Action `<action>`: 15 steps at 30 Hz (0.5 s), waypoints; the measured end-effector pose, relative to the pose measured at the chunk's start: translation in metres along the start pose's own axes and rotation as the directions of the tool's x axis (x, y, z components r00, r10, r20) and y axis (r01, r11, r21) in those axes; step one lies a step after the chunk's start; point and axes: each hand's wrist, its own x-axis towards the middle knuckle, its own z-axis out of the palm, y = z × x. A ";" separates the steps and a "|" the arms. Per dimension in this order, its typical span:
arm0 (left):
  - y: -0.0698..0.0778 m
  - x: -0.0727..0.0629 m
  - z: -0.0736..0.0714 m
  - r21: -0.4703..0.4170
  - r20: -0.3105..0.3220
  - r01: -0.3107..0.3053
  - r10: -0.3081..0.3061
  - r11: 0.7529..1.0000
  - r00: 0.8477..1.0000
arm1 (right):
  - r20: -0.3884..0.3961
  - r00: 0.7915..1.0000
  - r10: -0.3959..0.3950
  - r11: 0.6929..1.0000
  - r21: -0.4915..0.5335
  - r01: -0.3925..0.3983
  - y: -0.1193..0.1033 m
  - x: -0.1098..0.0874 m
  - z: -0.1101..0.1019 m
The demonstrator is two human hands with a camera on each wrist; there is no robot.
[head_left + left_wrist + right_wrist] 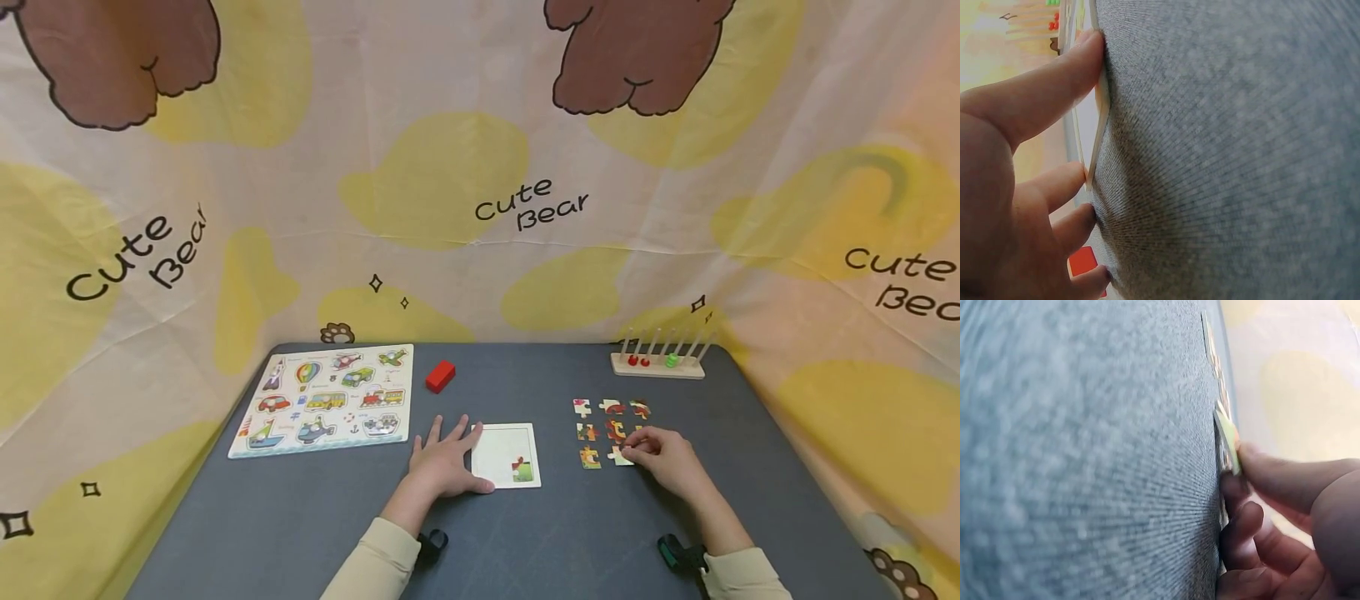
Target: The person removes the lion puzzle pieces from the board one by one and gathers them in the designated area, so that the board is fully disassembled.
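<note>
My left hand (442, 467) rests with fingers spread at the left side of a square white puzzle tray (495, 448). Its thumb touches the tray's near edge, as the left wrist view also shows. One green and red jigsaw piece (522, 471) lies in the tray's near right corner. To the right, my right hand (669, 462) pinches a jigsaw piece (1228, 437) between thumb and fingers; in the right wrist view the piece tilts up off the table. Other jigsaw pieces (589, 457) lie in rows beside this hand, some partly hidden by it.
A pegged board of vehicle pictures (300, 425) lies at the back left. Near it is a red block (440, 377). A wooden rack (652, 369) with upright pegs and red and green beads stands at the back right. Patterned cloth (420, 183) hangs behind the grey table (540, 542).
</note>
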 end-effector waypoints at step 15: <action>0.000 0.001 0.001 0.001 0.002 0.000 0.000 1.000 1.000 | -0.038 0.999 0.017 0.998 -0.059 -0.019 -0.003 0.002 0.001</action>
